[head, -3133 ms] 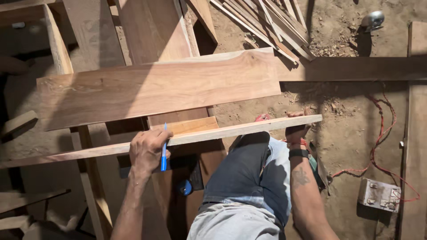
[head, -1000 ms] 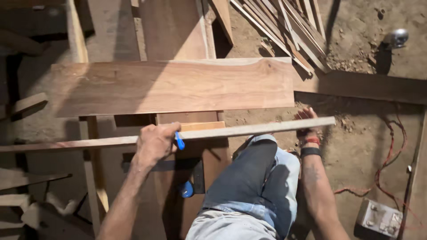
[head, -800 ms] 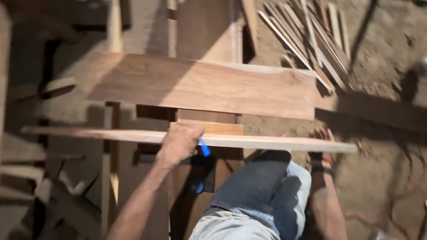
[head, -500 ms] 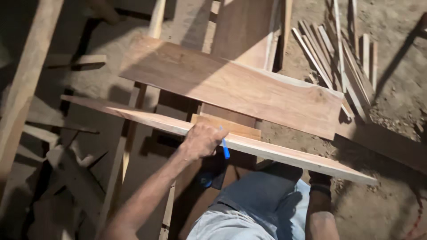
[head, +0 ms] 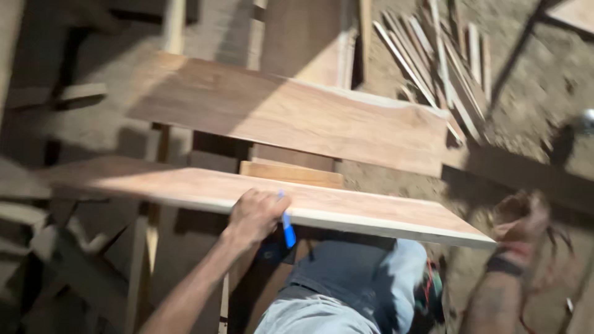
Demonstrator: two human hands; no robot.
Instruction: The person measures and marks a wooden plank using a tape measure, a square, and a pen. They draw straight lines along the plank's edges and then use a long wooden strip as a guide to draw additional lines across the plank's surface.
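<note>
While the left hand (head: 255, 213) curls its fingers over the near edge of a long narrow board (head: 247, 192), it also pins a blue pen (head: 288, 229) against the wood, the pen's tip hanging toward 6 o'clock below the edge. That board lies tilted across the middle of the view, its pale near edge running from 9 o'clock down toward 4 o'clock, where its corner ends just beside the right hand (head: 520, 216). The right hand is blurred; whether it is spread or closed I cannot tell, nor whether it touches the corner. Beyond the narrow board, toward 12 o'clock, a wider plank (head: 291, 114) lies roughly parallel, with a small wooden block (head: 291, 173) in the gap between them. Loose slats (head: 433, 55) are heaped on the dirt ground (head: 532, 93) at 1 o'clock. The person's jeans-clad knee (head: 346, 284) sits at 6 o'clock under the board.
</note>
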